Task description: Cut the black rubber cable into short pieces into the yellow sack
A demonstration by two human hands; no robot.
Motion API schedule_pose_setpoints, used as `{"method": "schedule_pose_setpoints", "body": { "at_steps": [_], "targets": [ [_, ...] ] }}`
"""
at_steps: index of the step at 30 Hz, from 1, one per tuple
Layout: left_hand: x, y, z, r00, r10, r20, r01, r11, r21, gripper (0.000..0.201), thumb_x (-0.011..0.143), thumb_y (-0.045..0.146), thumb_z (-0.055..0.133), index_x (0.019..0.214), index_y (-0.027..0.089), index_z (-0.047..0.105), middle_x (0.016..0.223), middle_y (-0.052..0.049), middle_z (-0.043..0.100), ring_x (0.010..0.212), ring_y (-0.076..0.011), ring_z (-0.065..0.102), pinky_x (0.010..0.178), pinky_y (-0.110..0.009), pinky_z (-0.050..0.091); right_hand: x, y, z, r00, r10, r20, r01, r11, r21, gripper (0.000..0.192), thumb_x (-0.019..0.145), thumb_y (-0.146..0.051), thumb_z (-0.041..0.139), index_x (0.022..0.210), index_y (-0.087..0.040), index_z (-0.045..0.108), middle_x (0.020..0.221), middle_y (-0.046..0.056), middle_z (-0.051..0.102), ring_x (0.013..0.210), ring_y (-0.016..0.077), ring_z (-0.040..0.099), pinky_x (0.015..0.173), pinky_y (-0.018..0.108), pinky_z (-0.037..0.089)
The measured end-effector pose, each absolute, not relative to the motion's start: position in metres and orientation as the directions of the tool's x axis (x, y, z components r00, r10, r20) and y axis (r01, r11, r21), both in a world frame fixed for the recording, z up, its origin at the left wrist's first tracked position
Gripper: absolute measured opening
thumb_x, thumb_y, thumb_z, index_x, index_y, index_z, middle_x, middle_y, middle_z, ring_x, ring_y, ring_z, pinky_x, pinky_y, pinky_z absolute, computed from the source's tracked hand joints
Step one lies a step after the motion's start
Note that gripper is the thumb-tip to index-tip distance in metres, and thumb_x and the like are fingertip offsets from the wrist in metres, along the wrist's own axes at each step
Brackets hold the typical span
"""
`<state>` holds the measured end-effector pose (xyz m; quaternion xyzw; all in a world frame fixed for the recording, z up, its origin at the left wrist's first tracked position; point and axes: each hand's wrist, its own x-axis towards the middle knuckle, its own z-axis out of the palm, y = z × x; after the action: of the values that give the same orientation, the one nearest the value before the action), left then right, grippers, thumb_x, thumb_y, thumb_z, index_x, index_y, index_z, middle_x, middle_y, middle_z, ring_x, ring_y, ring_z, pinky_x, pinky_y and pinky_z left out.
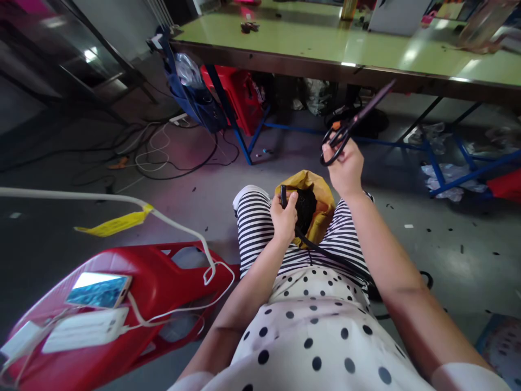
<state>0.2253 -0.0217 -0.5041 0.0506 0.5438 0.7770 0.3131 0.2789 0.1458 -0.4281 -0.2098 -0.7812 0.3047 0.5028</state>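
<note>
My left hand (284, 218) is closed around a black cord (317, 247), whose short end sticks up past the fingers. From that hand the cord runs across my lap to the right. Raised higher, my right hand (345, 165) grips a pair of scissors (358, 120) by the black handles, blades pointing up and right, away from the cord. Between my knees stands an open yellow bag (324, 190) with a dark bundle (306, 209) inside; my left hand is over its near left side.
At my left, a red stool (150, 271) bears a phone (99, 289) and a white power bank (85, 329) with cables. A green-topped table (285, 41) stands ahead on blue legs. Black cables (179, 175) lie on the floor at left, and plastic bags (451, 176) under the table.
</note>
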Motion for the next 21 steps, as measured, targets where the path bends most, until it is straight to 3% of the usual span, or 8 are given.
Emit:
{"method": "schedule_pose_setpoints", "body": {
  "at_steps": [5, 9, 21],
  "targets": [
    [0.216, -0.018, -0.57, -0.703, 0.544, -0.458, -0.61, -0.13, 0.781, 0.059, 0.075, 0.058, 0.092, 0.086, 0.024, 0.045, 0.051, 0.015, 0.03, 0.038, -0.0043, 0.029, 0.038, -0.019, 0.019, 0.257, 0.177, -0.379, -0.57, 0.509, 0.645, -0.081, 0.746, -0.661, 0.047, 0.093, -0.072, 0.073, 0.103, -0.026, 0.07, 0.098, 0.008, 0.073, 0.101, 0.0289, 0.074, 0.087, 0.047, 0.068],
    [0.207, -0.02, -0.609, -0.615, 0.507, -0.603, -0.723, -0.058, 0.688, 0.048, 0.084, 0.048, 0.087, 0.081, 0.022, 0.046, 0.052, 0.014, 0.029, 0.039, -0.0037, 0.026, 0.039, -0.02, 0.016, 0.238, 0.183, -0.37, -0.586, 0.482, 0.652, -0.148, 0.727, -0.67, 0.05, 0.09, -0.076, 0.074, 0.11, -0.03, 0.07, 0.102, 0.007, 0.075, 0.104, 0.0298, 0.075, 0.085, 0.049, 0.068],
    [0.209, -0.024, -0.624, -0.653, 0.472, -0.592, -0.688, -0.043, 0.725, 0.044, 0.087, 0.042, 0.084, 0.08, 0.024, 0.044, 0.054, 0.012, 0.033, 0.041, -0.0051, 0.026, 0.039, -0.021, 0.016, 0.22, 0.173, -0.372, -0.619, 0.513, 0.595, -0.305, 0.541, -0.784, 0.049, 0.081, -0.074, 0.084, 0.106, -0.034, 0.069, 0.113, 0.004, 0.078, 0.106, 0.0275, 0.077, 0.086, 0.045, 0.069]
  ]
}}
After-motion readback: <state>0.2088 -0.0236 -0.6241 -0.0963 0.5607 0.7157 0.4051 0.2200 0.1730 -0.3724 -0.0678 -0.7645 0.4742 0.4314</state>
